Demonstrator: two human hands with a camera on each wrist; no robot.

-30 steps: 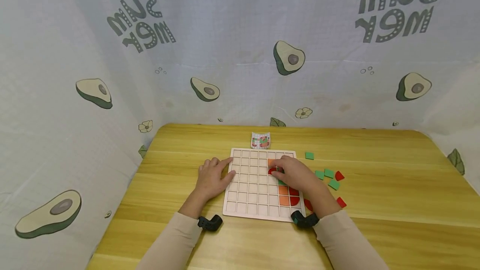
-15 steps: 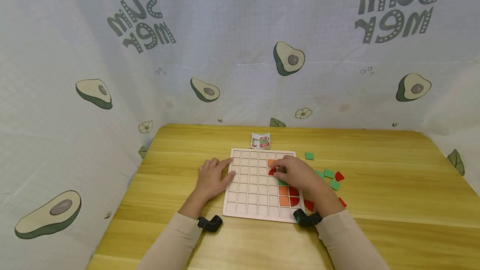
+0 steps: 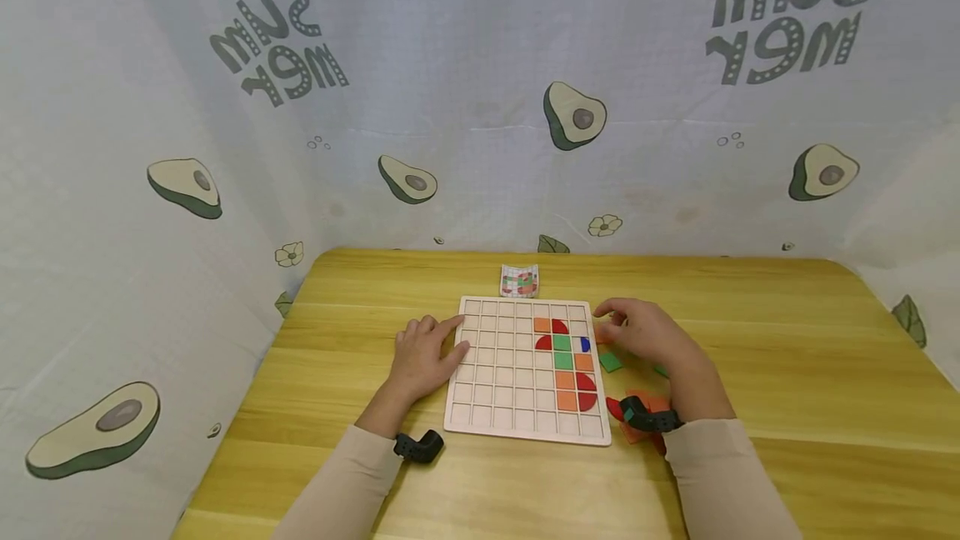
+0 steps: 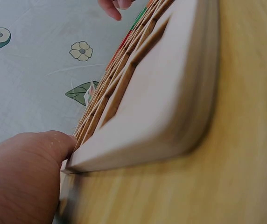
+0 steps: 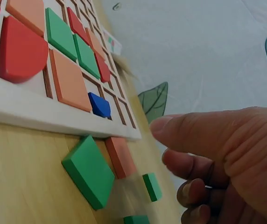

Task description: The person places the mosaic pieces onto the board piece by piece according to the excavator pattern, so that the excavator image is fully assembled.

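Your left hand (image 3: 422,358): thumb and forefinger spread, touching the board (image 3: 480,375) between your hands, presumably steadying it. Your right hand (image 3: 654,337): thumb and fingertips apart, holding nothing; beside it, green tile (image 5: 89,171), orange tile (image 5: 121,157), presumably for easy reach.

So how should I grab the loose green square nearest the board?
Probably pinch two opposite edges of the green square, coming from above and the right, away from the board. It lies flat and looks thin, so only its edges seem easy to pinch.
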